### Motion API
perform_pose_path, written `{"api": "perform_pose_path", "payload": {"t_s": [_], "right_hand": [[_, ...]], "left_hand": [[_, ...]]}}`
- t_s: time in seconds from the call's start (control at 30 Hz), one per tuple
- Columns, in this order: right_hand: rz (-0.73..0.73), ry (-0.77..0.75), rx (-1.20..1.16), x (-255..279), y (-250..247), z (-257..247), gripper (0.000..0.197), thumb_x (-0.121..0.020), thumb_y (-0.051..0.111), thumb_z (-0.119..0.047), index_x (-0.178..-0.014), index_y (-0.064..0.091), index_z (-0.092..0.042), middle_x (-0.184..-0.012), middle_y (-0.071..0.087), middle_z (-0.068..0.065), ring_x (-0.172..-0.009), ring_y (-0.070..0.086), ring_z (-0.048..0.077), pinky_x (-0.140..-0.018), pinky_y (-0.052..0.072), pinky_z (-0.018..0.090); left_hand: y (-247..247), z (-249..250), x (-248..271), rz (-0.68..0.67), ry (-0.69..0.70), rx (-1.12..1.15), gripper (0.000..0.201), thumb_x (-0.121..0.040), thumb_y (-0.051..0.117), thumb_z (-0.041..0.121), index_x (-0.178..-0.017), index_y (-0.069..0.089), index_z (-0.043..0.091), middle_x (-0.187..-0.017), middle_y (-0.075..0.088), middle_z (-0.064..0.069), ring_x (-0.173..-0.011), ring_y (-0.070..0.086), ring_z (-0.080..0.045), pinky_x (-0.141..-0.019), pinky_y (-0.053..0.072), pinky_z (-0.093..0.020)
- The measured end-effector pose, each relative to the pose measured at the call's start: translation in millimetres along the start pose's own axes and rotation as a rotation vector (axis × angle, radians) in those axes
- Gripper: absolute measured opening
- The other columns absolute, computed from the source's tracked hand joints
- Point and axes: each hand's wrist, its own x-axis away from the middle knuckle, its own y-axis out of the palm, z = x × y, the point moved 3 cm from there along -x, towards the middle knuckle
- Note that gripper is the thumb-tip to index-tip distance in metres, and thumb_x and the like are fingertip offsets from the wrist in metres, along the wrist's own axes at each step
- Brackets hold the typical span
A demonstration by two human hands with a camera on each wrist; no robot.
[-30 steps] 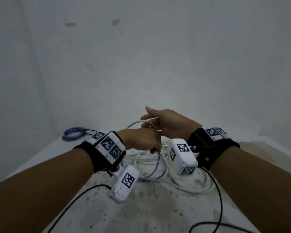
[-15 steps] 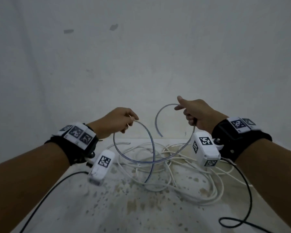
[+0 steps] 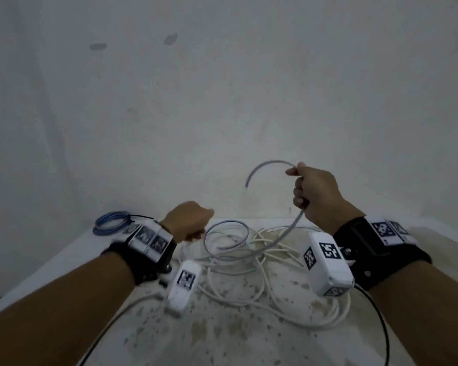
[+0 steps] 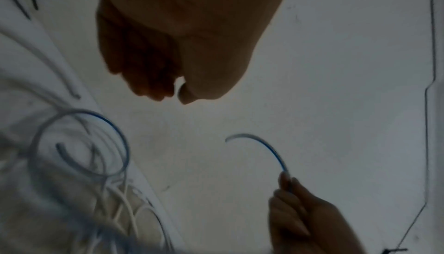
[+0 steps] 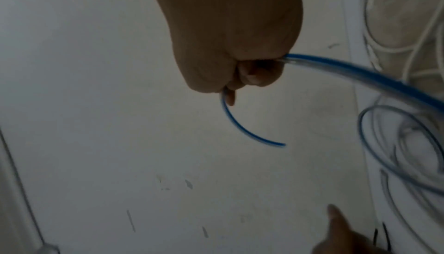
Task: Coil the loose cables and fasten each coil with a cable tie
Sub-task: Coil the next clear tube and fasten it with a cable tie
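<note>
- The right hand (image 3: 318, 197), at right of centre in the head view, is raised in front of the wall (image 3: 222, 101) with its fingers curled in a fist round the blue cable (image 5: 374, 76).
- The cable's short free end arcs up and left out of the top of that fist; the long run drops from the bottom of it, down and left to the table (image 3: 222, 334).
- There the blue cable lies in a loose loop (image 3: 226, 240) at the centre of the frame, on top of the white cables (image 3: 262, 294).
- The left hand (image 3: 189, 224) is lower, just left of that loop, above the table's far edge. Its fingers are curled in with the thumb tip close to them; the left wrist view shows nothing between them, and the head view is blurred there.
- The white cables sprawl in a tangle over the middle of the table, spreading down and right under the right wrist; they lie under and around the blue loop.
- A tied blue coil (image 3: 111, 225) sits at the table's far left corner, left of the left wrist, with a dark tie sticking out to its right.
- The tabletop is white with brownish speckles and stains.
- Thin black leads (image 3: 382, 323) trail from the wrist cameras toward the lower edge of the frame.
</note>
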Motion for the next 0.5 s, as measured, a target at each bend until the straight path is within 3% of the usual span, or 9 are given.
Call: {"api": "perform_pose_path", "payload": {"t_s": [0.07,0.13,0.17,0.2,0.27,0.33,0.37,0.43,0.5], "right_hand": [[0.027,0.032,-0.245,3,8,4,0.032,-0.107,0.038,-0.026,-0.086,0.056,-0.008,-0.051,0.027,-0.003,-0.040,0.020,0.011,-0.040,0.022,0.023],[0.031,0.077,-0.415,10,22,10,0.032,-0.107,0.036,-0.024,-0.083,0.052,-0.010,-0.054,0.028,-0.003,-0.043,0.020,0.012,-0.041,0.024,0.024],[0.026,0.097,-0.453,14,28,15,0.032,-0.107,0.035,-0.023,-0.082,0.051,-0.010,-0.055,0.028,-0.002,-0.044,0.020,0.012,-0.041,0.025,0.024],[0.011,0.114,-0.460,18,34,20,0.032,-0.107,0.035,-0.021,-0.081,0.050,-0.011,-0.054,0.027,-0.003,-0.044,0.019,0.012,-0.041,0.024,0.023],[-0.051,0.146,-0.388,25,40,34,0.029,-0.105,0.036,-0.017,-0.081,0.051,-0.010,-0.052,0.028,-0.002,-0.041,0.020,0.012,-0.040,0.024,0.022],[-0.122,0.176,-0.225,32,36,49,0.024,-0.102,0.041,-0.013,-0.086,0.058,-0.006,-0.051,0.035,-0.001,-0.039,0.025,0.013,-0.040,0.028,0.022],[-0.146,0.188,-0.135,34,33,56,0.022,-0.099,0.043,-0.011,-0.090,0.062,-0.003,-0.051,0.040,0.001,-0.039,0.029,0.014,-0.040,0.031,0.023],[-0.160,0.181,0.027,35,25,64,0.024,-0.099,0.047,-0.013,-0.096,0.067,0.001,-0.055,0.050,0.005,-0.037,0.035,0.015,-0.040,0.038,0.023],[-0.164,0.107,0.150,34,21,64,0.030,-0.103,0.048,-0.024,-0.099,0.069,-0.003,-0.056,0.051,0.003,-0.037,0.038,0.014,-0.040,0.040,0.024]], "left_hand": [[22,-12,33,-0.227,-0.163,0.097,0.063,-0.098,0.041,0.058,-0.082,0.063,0.001,-0.060,0.071,-0.006,-0.052,0.061,-0.016,-0.052,0.046,-0.020],[45,-20,50,-0.429,-0.276,0.387,0.072,-0.095,0.041,0.065,-0.114,0.058,-0.002,-0.088,0.075,-0.018,-0.072,0.073,-0.024,-0.062,0.056,-0.028],[52,-19,52,-0.446,-0.287,0.609,0.070,-0.096,0.044,0.060,-0.127,0.051,-0.002,-0.098,0.073,-0.024,-0.081,0.073,-0.030,-0.066,0.058,-0.033],[54,-16,48,-0.389,-0.278,0.847,0.060,-0.100,0.046,0.050,-0.132,0.047,-0.001,-0.099,0.071,-0.027,-0.082,0.073,-0.034,-0.066,0.060,-0.035],[46,-12,37,-0.132,-0.254,1.143,0.030,-0.104,0.048,0.026,-0.117,0.054,0.000,-0.079,0.070,-0.022,-0.065,0.070,-0.029,-0.055,0.059,-0.030],[31,-11,26,0.138,-0.205,1.125,0.012,-0.100,0.050,0.007,-0.096,0.056,-0.002,-0.070,0.063,-0.016,-0.058,0.064,-0.023,-0.049,0.057,-0.025],[24,-13,22,0.191,-0.166,1.008,0.010,-0.098,0.050,0.003,-0.096,0.058,-0.003,-0.073,0.061,-0.013,-0.061,0.062,-0.021,-0.052,0.058,-0.026],[16,-14,22,0.182,-0.081,0.735,0.020,-0.098,0.048,0.003,-0.110,0.061,-0.005,-0.084,0.064,-0.013,-0.065,0.062,-0.018,-0.062,0.059,-0.028],[14,-14,27,0.156,0.004,0.567,0.027,-0.098,0.046,0.003,-0.120,0.062,-0.003,-0.094,0.067,-0.016,-0.065,0.061,-0.016,-0.060,0.057,-0.024]]}}
